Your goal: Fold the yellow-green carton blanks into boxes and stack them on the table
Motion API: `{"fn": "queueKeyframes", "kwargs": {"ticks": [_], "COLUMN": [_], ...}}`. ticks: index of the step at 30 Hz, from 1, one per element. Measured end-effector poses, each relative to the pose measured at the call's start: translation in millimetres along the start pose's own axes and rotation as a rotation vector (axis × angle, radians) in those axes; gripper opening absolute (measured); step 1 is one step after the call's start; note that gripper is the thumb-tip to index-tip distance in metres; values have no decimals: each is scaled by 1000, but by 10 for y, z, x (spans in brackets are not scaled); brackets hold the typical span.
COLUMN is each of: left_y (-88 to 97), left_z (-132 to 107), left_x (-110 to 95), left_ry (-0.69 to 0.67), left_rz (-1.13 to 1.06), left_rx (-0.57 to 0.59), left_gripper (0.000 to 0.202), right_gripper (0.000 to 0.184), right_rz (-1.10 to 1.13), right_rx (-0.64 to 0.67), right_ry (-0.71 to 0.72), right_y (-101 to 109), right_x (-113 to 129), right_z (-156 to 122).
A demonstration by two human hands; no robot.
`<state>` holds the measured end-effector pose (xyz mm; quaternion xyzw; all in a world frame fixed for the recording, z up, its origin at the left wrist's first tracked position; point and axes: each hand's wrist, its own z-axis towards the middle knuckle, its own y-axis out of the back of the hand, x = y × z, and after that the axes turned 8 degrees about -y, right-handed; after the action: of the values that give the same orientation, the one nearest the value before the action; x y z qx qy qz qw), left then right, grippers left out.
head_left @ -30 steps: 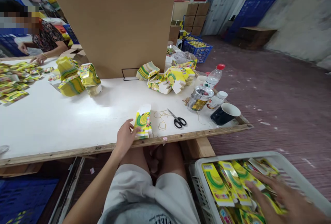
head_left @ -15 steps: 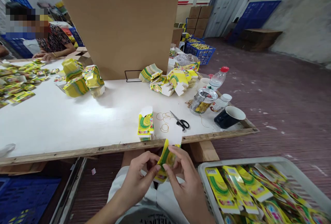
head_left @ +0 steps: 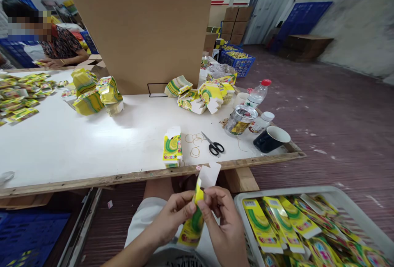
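Note:
Over my lap, my left hand [head_left: 177,213] and my right hand [head_left: 221,217] both grip a small yellow and green printed carton [head_left: 192,228]. The carton stands tilted, its white end flap [head_left: 209,174] open and pointing up toward the table edge. Thumbs and fingers of both hands pinch it near its upper end; some fingertips are hidden behind it. Just beyond on the table stands a stack of flat cartons [head_left: 172,148] of the same print. Beside that stack lie several rubber bands [head_left: 194,152] and black-handled scissors [head_left: 215,148].
To my right, a pale plastic tray [head_left: 241,199] holds many similar cartons. A dark mug [head_left: 267,141], a clear jar [head_left: 240,121] and bottles stand at the table's right end. Bundled cartons [head_left: 212,94] lie before a tall cardboard box [head_left: 138,33]. Another person [head_left: 61,49] sits at the far left.
The carton in my hands has turned more upright and shows more of its lower printed face. My right fingers have shifted down around its upper end. The other person now holds a small yellow item.

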<state>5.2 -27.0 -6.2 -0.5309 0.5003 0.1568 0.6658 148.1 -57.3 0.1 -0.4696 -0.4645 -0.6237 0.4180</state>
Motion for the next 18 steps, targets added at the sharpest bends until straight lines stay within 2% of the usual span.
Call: {"fn": "queueKeyframes", "kwargs": {"ticks": [2, 4, 7, 8, 11, 13, 16, 18], "left_y": [14, 20, 7, 0, -12, 0, 50, 96], "left_z": [22, 45, 64, 65, 54, 37, -4, -34], "left_x": [34, 58, 78, 81, 76, 46, -46, -118], "left_ry": [-18, -58, -119, -130, -166, -195, -201, -160], "left_rz": [-6, 16, 104, 144, 274, 334, 360, 333], "left_rx": [-92, -178, -218, -207, -152, -122, -63, 12], "left_gripper": [44, 43, 40, 39, 35, 44, 61, 64], "right_gripper": [27, 38, 16, 15, 17, 17, 42, 44], "right_rz": [-15, -55, -124, -142, -160, -88, 105, 179], "right_rx": [-100, -122, 25, 41, -25, -34, 16, 61], "right_ry": [14, -12, -61, -64, -96, -139, -157, -149], "right_y": [2, 11, 43, 57, 96, 107, 119, 142], "right_x": [-20, -54, -119, -139, -177, -186, -188, -184], "right_z": [-1, 6, 20, 26, 46, 57, 47, 26]}}
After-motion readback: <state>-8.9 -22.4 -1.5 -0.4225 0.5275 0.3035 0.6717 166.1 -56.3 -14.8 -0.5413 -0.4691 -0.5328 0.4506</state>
